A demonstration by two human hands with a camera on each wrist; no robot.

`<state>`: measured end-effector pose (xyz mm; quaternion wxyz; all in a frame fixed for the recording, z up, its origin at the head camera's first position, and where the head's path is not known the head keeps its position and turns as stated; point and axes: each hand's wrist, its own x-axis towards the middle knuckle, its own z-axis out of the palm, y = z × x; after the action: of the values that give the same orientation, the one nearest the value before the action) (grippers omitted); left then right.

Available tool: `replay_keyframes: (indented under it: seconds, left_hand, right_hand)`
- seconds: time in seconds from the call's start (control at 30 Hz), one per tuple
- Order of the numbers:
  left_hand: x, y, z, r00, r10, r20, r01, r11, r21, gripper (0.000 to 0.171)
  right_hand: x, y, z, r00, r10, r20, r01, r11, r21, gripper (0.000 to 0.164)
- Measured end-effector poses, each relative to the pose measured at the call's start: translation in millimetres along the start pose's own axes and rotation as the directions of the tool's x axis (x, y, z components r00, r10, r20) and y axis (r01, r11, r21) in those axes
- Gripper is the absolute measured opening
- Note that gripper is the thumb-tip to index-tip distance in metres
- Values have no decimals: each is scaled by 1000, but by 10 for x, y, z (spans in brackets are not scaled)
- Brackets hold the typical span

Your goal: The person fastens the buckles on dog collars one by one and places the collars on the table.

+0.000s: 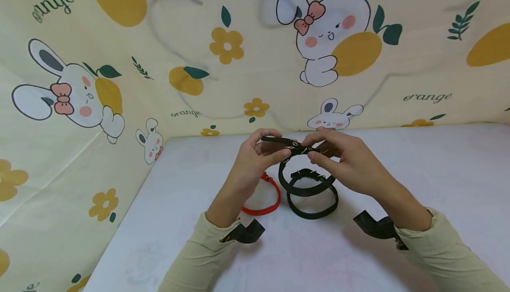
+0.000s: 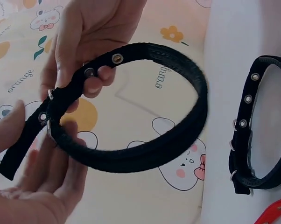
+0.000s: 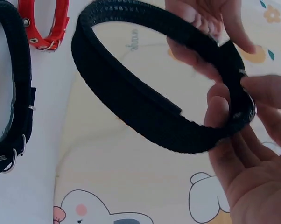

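A black collar [image 1: 307, 191] with metal eyelets and a buckle is held up above the table in both hands, its loop hanging down. My right hand [image 1: 346, 161] pinches it by the buckle between thumb and fingers. My left hand [image 1: 256, 159] holds the strap near its free end, which sticks out to the left in the head view. In the left wrist view, the collar's eyelets [image 2: 117, 58] show along the strap. The buckle itself is partly hidden by the fingers. Just below, a second black collar [image 1: 312, 215] stands buckled in a loop on the table.
A red collar [image 1: 264, 211] stands on the white table [image 1: 179, 185], partly hidden behind the left wrist in the head view. Cream fabric [image 1: 255, 79] printed with rabbits and oranges forms a wall at the back and left. Black straps [image 1: 249, 233] are at both sleeve cuffs.
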<state>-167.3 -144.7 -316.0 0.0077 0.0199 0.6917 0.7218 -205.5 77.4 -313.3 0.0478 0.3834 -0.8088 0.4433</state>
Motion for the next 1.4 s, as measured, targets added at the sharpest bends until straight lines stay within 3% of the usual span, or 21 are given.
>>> replay_keyframes:
  seconds: [0.1, 0.27, 0.47, 0.7, 0.87, 1.1, 1.4]
  left_hand:
    - [8, -40, 18, 1000, 21, 4, -21, 999, 44, 35]
    - [6, -85, 63, 993, 114, -28, -109, 986, 124, 28]
    - [-22, -86, 93, 980, 196, -44, -187, 970, 155, 26]
    - [-33, -86, 127, 969, 245, -28, -235, 954, 187, 27]
    - [-34, -102, 141, 956, 295, -4, -284, 924, 255, 28]
    - [-50, -103, 168, 924, 382, 28, -367, 863, 348, 25]
    - [-49, -119, 190, 902, 432, 24, -401, 815, 418, 27]
  right_hand:
    - [-5, -9, -3, 998, 44, -39, -42, 998, 38, 24]
    - [-3, -2, 9, 995, 83, -61, -77, 992, 98, 26]
    - [8, 2, 61, 985, 150, -83, -140, 984, 113, 21]
    - [15, -24, 49, 965, 262, -33, -256, 959, 125, 28]
    - [15, -31, 32, 958, 288, -21, -281, 947, 155, 25]
    - [7, -24, 43, 961, 271, -55, -260, 953, 155, 23]
    - [12, -17, 59, 963, 252, -96, -236, 960, 148, 21]
